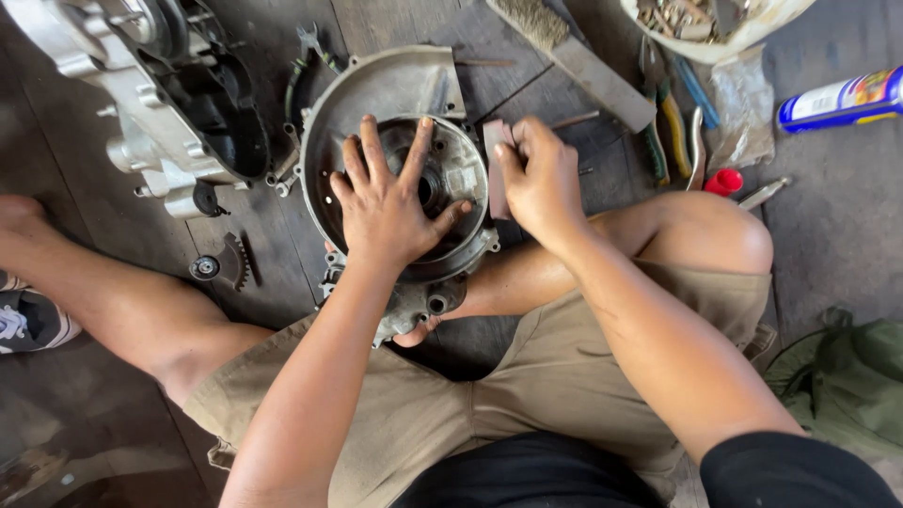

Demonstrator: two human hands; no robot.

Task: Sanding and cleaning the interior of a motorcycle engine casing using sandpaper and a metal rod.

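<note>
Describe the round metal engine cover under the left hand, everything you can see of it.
The round grey cast-metal engine cover lies flat on the dark wooden floor between the person's legs, hollow side up. It is dull and grimy, with a raised rim, bolt lugs round the edge and a central hub with a bore. The left hand presses on it with spread fingers. The right hand holds a small flat reddish-brown block against its right edge.

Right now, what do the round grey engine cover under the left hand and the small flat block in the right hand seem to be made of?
Round grey engine cover: likely cast aluminium, dull matte, grimy, under the left hand. Small flat block in the right hand: pinkish-grey, matte; possibly an abrasive block or folded sandpaper, unclear.
</note>
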